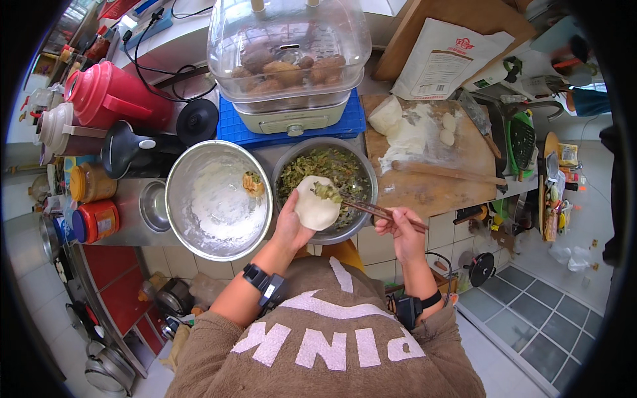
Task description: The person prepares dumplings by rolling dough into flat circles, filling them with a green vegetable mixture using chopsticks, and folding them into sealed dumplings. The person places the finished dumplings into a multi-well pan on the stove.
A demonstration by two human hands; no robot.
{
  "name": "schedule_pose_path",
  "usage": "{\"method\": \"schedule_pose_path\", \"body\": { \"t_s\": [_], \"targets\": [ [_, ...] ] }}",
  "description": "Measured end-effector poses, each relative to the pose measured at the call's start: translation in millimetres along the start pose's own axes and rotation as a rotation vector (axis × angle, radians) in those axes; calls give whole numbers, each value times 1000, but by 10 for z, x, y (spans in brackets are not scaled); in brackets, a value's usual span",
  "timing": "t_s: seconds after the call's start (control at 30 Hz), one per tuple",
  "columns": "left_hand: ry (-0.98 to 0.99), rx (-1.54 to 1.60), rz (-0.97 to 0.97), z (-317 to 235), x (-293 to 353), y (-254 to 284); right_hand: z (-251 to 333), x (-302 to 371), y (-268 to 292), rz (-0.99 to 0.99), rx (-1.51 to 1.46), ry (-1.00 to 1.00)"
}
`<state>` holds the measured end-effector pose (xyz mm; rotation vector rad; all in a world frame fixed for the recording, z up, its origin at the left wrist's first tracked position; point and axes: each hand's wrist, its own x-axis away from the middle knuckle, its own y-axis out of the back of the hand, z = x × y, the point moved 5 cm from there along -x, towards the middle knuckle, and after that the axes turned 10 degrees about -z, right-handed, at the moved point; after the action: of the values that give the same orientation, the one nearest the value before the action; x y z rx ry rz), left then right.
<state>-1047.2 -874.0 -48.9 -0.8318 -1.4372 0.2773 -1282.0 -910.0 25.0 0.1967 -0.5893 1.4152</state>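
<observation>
My left hand [289, 227] holds a round white dough wrapper [314, 213] on its fingers, over the near part of a metal bowl [372, 182]. A chopped green filling [318, 161] lies in that bowl. In my right hand [403, 232] is a pair of brown chopsticks [375, 211]. Their tips touch a clump of filling [326, 192] at the wrapper's upper right edge. To the left stands a larger metal bowl [174, 192] with its bottom coated in white flour. One small yellowish, filled piece [253, 184] sits against that bowl's right side.
At right, a wooden board [424, 199] carries flour [408, 139], a dough lump [385, 114], small dough pieces [447, 137] and a rolling pin [451, 174]. Behind the bowls, a clear-lidded steamer [295, 119] stands on a blue mat [235, 126]. Jars [96, 219] and a black kettle [136, 152] line the left.
</observation>
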Motion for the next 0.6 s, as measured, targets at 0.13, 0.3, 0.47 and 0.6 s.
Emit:
{"method": "schedule_pose_path", "body": {
  "t_s": [0.13, 0.3, 0.47, 0.6],
  "targets": [
    [27, 90, 140, 108, -170, -225, 429, 392, -327, 124, 502, 448],
    [15, 56, 58, 120, -164, -164, 650, 583, -350, 169, 677, 617],
    [-2, -65, 18, 30, 83, 74, 329, 27, 209, -171, 402, 220],
    [40, -137, -13, -42, 390, 381, -318, -482, 292, -185, 320, -38]
  ]
}}
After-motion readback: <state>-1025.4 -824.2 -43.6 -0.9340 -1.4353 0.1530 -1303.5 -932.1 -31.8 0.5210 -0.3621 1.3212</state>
